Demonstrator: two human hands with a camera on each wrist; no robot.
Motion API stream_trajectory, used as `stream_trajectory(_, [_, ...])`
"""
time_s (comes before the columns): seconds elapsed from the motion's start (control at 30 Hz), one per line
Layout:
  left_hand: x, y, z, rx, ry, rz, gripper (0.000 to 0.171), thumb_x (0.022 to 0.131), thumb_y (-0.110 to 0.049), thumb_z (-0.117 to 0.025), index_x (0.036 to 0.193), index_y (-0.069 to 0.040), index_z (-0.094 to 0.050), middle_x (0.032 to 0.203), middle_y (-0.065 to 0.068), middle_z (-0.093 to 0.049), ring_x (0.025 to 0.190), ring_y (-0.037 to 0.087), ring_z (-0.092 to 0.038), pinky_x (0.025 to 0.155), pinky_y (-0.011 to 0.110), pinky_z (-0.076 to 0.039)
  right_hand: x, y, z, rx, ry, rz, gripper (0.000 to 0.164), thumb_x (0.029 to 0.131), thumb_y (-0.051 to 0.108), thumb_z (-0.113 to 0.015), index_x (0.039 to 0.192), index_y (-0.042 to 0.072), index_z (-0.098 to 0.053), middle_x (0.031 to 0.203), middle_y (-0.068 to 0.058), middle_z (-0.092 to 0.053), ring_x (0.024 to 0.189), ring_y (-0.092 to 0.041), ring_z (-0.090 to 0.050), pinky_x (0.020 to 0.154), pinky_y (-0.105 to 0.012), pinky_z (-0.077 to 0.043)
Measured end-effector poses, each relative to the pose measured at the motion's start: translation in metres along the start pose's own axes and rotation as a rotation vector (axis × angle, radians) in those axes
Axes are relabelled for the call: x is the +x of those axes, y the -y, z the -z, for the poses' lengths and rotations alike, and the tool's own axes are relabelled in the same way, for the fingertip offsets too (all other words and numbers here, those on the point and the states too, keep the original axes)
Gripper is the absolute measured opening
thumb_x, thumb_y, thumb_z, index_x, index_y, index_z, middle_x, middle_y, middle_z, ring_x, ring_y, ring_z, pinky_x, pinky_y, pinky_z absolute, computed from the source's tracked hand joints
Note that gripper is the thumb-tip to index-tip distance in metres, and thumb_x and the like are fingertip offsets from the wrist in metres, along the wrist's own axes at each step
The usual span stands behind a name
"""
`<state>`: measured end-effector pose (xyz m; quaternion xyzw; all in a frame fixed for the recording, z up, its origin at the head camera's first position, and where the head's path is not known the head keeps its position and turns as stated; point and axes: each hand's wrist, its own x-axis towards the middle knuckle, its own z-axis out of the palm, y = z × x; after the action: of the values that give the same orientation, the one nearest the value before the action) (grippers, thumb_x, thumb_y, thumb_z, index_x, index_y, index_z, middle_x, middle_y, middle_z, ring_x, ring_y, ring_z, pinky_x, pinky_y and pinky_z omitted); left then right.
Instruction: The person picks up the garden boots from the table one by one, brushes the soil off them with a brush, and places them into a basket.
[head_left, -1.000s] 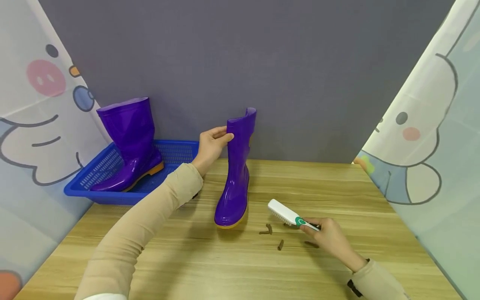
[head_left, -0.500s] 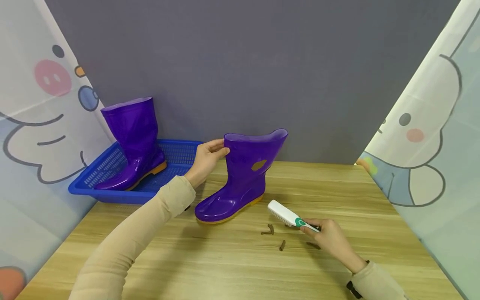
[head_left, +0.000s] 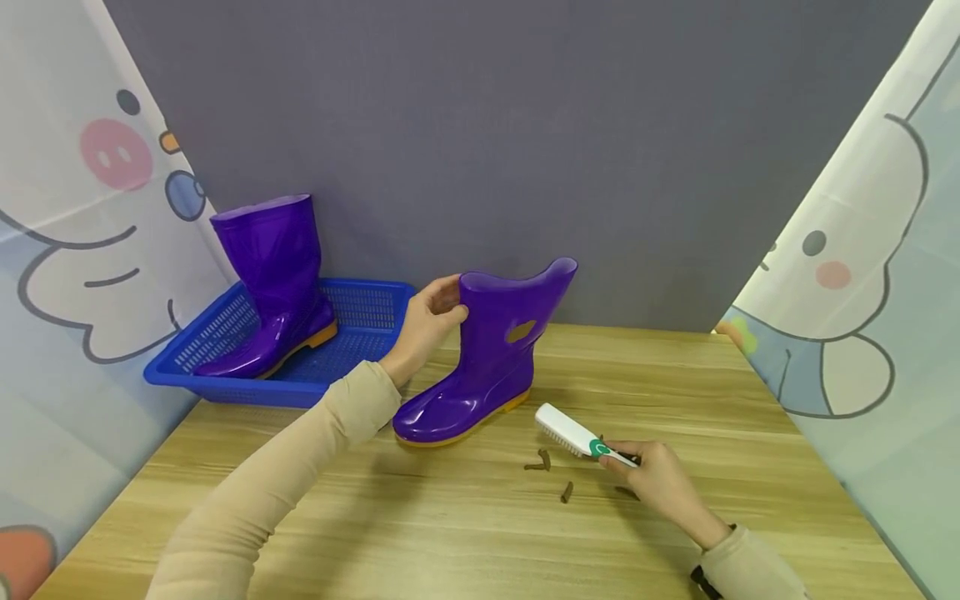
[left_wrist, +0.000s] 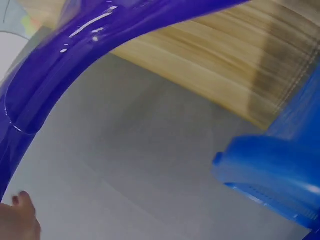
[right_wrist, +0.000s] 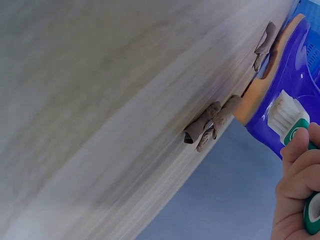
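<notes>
My left hand [head_left: 426, 327] grips the upper front edge of a purple rain boot [head_left: 487, 358], thumb on the near side. Upright, with its toe to the left, the boot shows a yellowish patch on its shaft and a yellow sole. Whether the sole touches the table is hard to tell. My right hand [head_left: 660, 483] holds a white and green scrubbing brush [head_left: 567, 429] by its handle, bristles downward, right of the boot and apart from it in the head view. Several small brown pieces [head_left: 567, 492] lie near the brush.
A blue plastic basket [head_left: 367, 342] stands at the back left, with a second purple boot [head_left: 273, 275] upright inside. Behind the wooden table [head_left: 480, 533] rises a grey panel [head_left: 510, 133]. Cartoon-print curtains [head_left: 847, 292] hang at both sides.
My left hand has swung the boot from toe-forward to side-on, toe now left, and lowered its top slightly. The brush stays about where it was in my right hand.
</notes>
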<state>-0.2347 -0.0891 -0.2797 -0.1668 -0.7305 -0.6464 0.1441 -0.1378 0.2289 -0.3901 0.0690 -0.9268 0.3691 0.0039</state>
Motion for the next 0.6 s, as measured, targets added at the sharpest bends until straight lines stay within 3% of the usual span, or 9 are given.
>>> stream_trajectory(0.17, [-0.015, -0.007, -0.010, 0.025, 0.061, -0.114, 0.057, 0.077, 0.006, -0.061, 0.132, -0.001, -0.044, 0.128, 0.018, -0.052, 0.120, 0.030, -0.047, 0.104, 0.041, -0.038, 0.001, 0.001, -0.001, -0.001, 0.007, 0.001, 0.035, 0.082, 0.019, -0.067, 0.111, -0.002, -0.065, 0.094, -0.014, -0.069, 0.038, -0.004, -0.028, 0.034, -0.015, -0.030])
stream_trajectory(0.33, [-0.022, -0.010, -0.019, 0.086, 0.141, -0.120, 0.041, 0.082, 0.001, -0.062, 0.123, -0.001, -0.054, 0.116, 0.017, -0.061, 0.109, 0.026, -0.057, 0.095, 0.035, -0.047, 0.001, 0.004, -0.001, 0.009, 0.010, -0.007, 0.036, 0.083, 0.020, -0.067, 0.112, -0.002, -0.064, 0.088, -0.010, -0.069, 0.038, -0.005, -0.024, 0.034, -0.015, -0.026])
stream_trajectory(0.43, [-0.022, -0.009, -0.020, 0.074, 0.109, -0.085, 0.036, 0.084, -0.001, -0.061, 0.120, -0.001, -0.057, 0.112, 0.019, -0.063, 0.104, 0.027, -0.059, 0.091, 0.036, -0.049, 0.001, 0.005, -0.001, 0.017, 0.014, -0.006, 0.036, 0.082, 0.020, -0.067, 0.111, -0.002, -0.064, 0.090, -0.011, -0.069, 0.038, -0.004, -0.026, 0.034, -0.015, -0.027])
stream_trajectory(0.5, [-0.021, -0.006, -0.019, 0.047, 0.046, -0.082, 0.037, 0.085, 0.000, -0.061, 0.121, 0.000, -0.055, 0.114, 0.020, -0.061, 0.105, 0.029, -0.058, 0.092, 0.038, -0.048, 0.001, 0.005, -0.002, 0.020, 0.019, -0.008, 0.037, 0.082, 0.019, -0.067, 0.112, -0.003, -0.064, 0.091, -0.013, -0.069, 0.038, -0.004, -0.027, 0.034, -0.015, -0.028])
stream_trajectory(0.53, [-0.021, -0.005, -0.019, 0.059, 0.007, -0.113, 0.039, 0.085, 0.001, -0.059, 0.123, 0.000, -0.053, 0.116, 0.019, -0.060, 0.106, 0.028, -0.057, 0.093, 0.037, -0.047, 0.001, 0.004, -0.002, 0.025, 0.019, -0.010, 0.037, 0.082, 0.019, -0.067, 0.112, -0.003, -0.063, 0.091, -0.013, -0.069, 0.038, -0.004, -0.028, 0.034, -0.015, -0.029])
stream_trajectory(0.6, [-0.022, -0.003, -0.018, 0.151, -0.036, -0.291, 0.045, 0.083, 0.004, -0.058, 0.126, 0.002, -0.049, 0.123, 0.021, -0.054, 0.113, 0.029, -0.053, 0.095, 0.038, -0.045, 0.001, 0.003, -0.003, 0.026, 0.017, -0.008, 0.037, 0.082, 0.018, -0.067, 0.111, -0.004, -0.063, 0.093, -0.014, -0.069, 0.038, -0.004, -0.029, 0.034, -0.015, -0.030])
